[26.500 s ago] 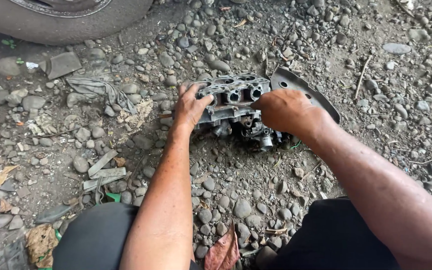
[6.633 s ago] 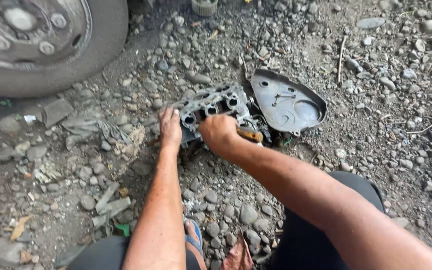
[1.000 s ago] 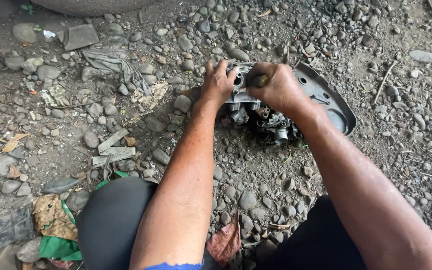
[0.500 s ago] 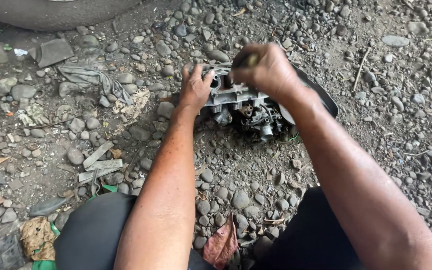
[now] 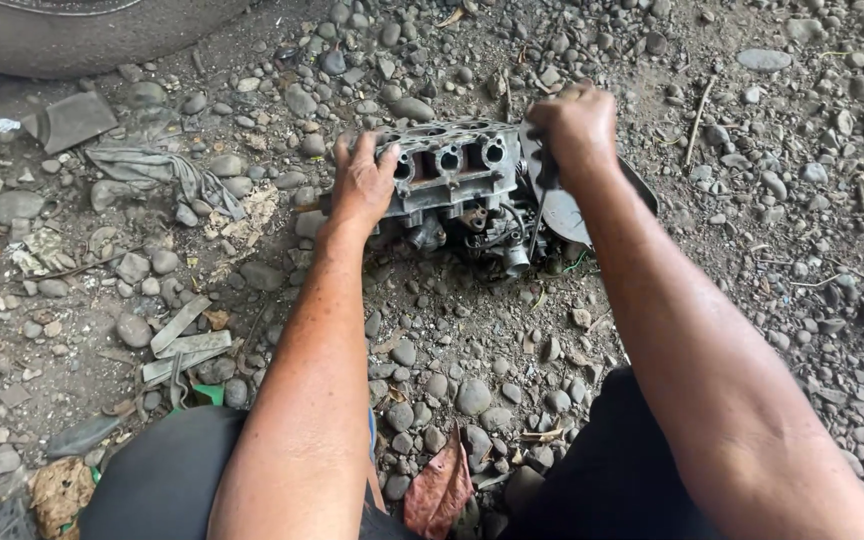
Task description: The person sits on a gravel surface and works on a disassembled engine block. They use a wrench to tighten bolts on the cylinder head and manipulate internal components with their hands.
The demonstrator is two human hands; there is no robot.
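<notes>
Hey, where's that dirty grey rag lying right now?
In the head view the grey rag lies on the gravel at upper left, left of the left hand on the engine part, just below the tyre.
</notes>
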